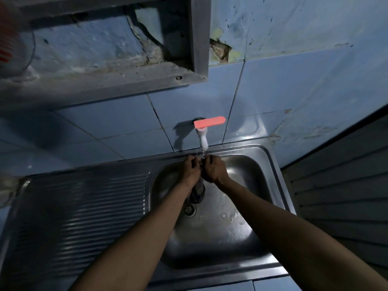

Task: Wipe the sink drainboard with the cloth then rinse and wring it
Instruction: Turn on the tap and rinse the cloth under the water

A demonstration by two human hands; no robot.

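Observation:
Over the steel sink basin (258, 185), my left hand (190, 169) and my right hand (214, 168) both grip the top of a dark wet cloth (198, 191). The cloth hangs down between them toward the drain (190, 209). Water runs from the white tap (203, 139) with its orange-red lever (209, 122) onto my fingers and the cloth. The ribbed drainboard (84, 206) lies to the left of the basin with nothing on it.
Blue wall tiles (126, 122) rise behind the sink, with a grey recessed ledge (105, 80) above. A dark slatted panel (340, 185) stands to the right. A red-and-white plastic object (8, 45) shows at the top left.

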